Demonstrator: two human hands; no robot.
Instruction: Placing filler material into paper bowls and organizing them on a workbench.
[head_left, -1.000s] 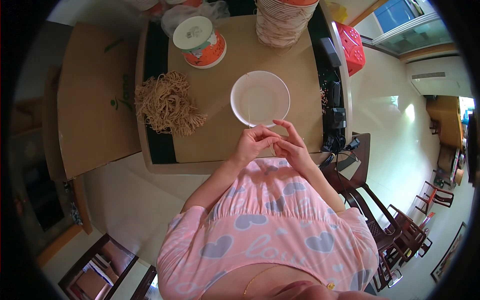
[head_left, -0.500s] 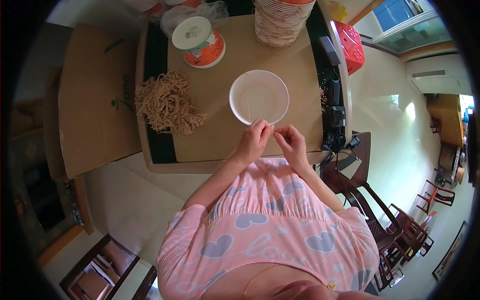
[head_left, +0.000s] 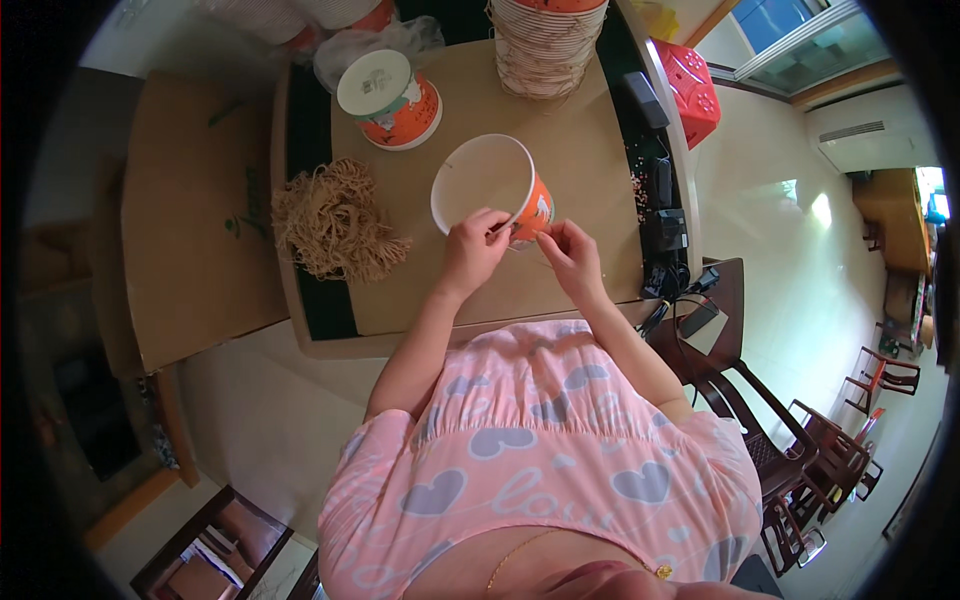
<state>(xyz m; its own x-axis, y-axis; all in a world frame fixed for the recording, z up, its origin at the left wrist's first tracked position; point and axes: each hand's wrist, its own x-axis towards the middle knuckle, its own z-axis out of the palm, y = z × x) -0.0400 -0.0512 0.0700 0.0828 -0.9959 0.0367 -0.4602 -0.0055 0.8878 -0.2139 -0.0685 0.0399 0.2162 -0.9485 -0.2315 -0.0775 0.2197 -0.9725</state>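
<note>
Centrally, a round white-and-orange paper bucket [head_left: 488,180] is tilting above the dark-green, pale-edged worktop [head_left: 328,316], left hand [head_left: 475,248] gripping its near rim, right hand [head_left: 570,258] hovering close by its right side, grip unclear, tangled tan string bundle [head_left: 335,222] lying left.

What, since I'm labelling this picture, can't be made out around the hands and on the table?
In the head view:
- Any thread between the left hand and right hand: too fine to tell.
- Base of the tilted tub: underside hidden by its own wall.
- Inside of the upside-down tub: hidden by its base and wall.
- Stack of tubs: cut off by the upper edge.
</note>
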